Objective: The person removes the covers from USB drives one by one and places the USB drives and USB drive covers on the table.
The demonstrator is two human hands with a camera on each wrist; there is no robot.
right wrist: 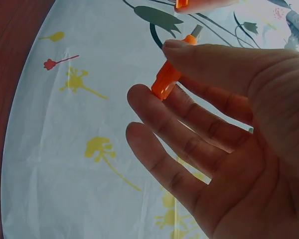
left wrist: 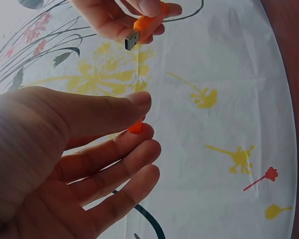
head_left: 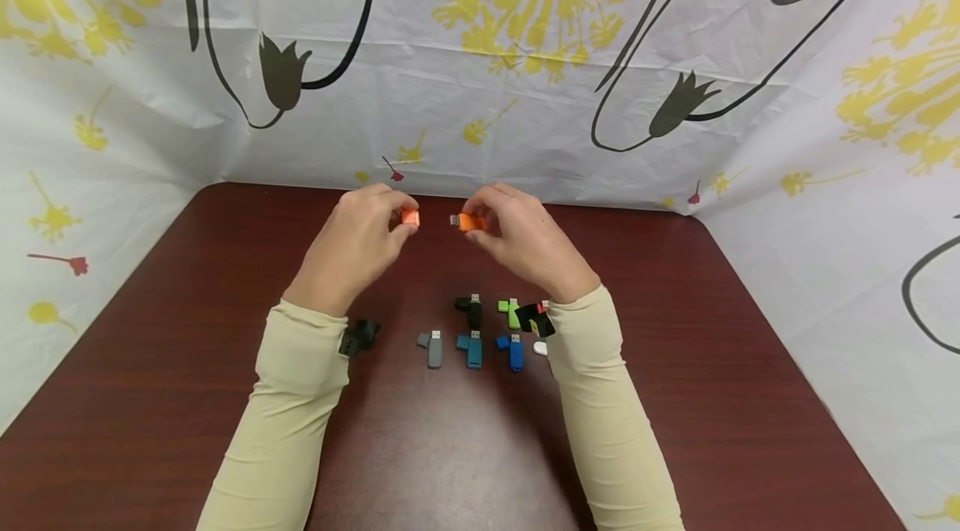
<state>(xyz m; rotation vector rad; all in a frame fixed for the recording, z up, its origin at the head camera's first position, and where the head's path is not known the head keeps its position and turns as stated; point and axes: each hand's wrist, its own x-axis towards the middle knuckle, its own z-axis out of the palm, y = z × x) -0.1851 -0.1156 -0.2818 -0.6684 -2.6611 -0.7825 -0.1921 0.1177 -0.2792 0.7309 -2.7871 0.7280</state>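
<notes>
My left hand (head_left: pixel 358 241) pinches a small orange cap (head_left: pixel 410 217) between thumb and index finger. In the left wrist view only a sliver of the orange cap (left wrist: pixel 135 127) shows past the fingertips. Facing it, my right hand (head_left: pixel 531 241) pinches an orange USB flash drive (head_left: pixel 471 222), its bare metal plug pointing left toward the cap. A gap lies between plug and cap. From the right wrist view, the orange drive (right wrist: pixel 168 77) sits between thumb and fingers, the remaining fingers spread loosely. Both hands are raised over the far part of the table.
Uncapped flash drives stand in two rows on the dark red table (head_left: pixel 420 448): black (head_left: pixel 474 313), green (head_left: pixel 513 314), grey (head_left: pixel 434 351), teal (head_left: pixel 474 351) and blue (head_left: pixel 515 353), each beside its cap. A white cap (head_left: pixel 540 348) lies partly behind the right sleeve. A patterned cloth (head_left: pixel 420 97) hangs behind.
</notes>
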